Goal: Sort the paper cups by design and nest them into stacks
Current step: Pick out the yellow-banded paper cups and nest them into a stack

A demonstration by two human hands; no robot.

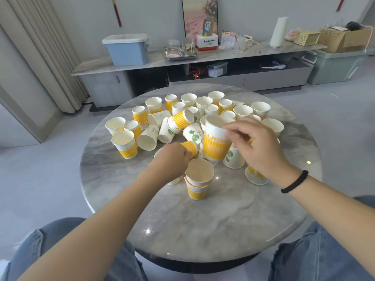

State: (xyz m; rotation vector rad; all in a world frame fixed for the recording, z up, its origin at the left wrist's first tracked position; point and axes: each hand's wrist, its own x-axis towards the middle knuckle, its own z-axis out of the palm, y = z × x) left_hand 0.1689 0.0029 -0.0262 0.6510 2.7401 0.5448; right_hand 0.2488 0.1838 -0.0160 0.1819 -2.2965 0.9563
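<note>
- We read "LUCK" in pale letters on the yellow-banded cup (216,141) in our right hand (257,145); the same lettering, partly cut off, shows on another yellow cup (125,146) near the left edge of the surface (203,226).
- Behind the surface, a white and red box (207,42) on the long shelf (182,59) reads "Panasonic".
- All the upright cups we can look into are empty; a blue lidded bin (127,49) stands on the shelf's left part, its contents hidden.
- Two designs show: white cups with a ribbed yellow band, and white cups with a green sprout print (193,133).
- The loose cups (203,112) crowd the far half of the surface, some upright, some tipped on their sides.
- A short nested stack of yellow cups (198,182) stands upright near the middle of the surface.
- Our right hand is clamped on the raised yellow-banded cup, held above the pile.
- Our left hand (172,161) is closed around a yellow cup on its side (190,148), just behind the stack.
</note>
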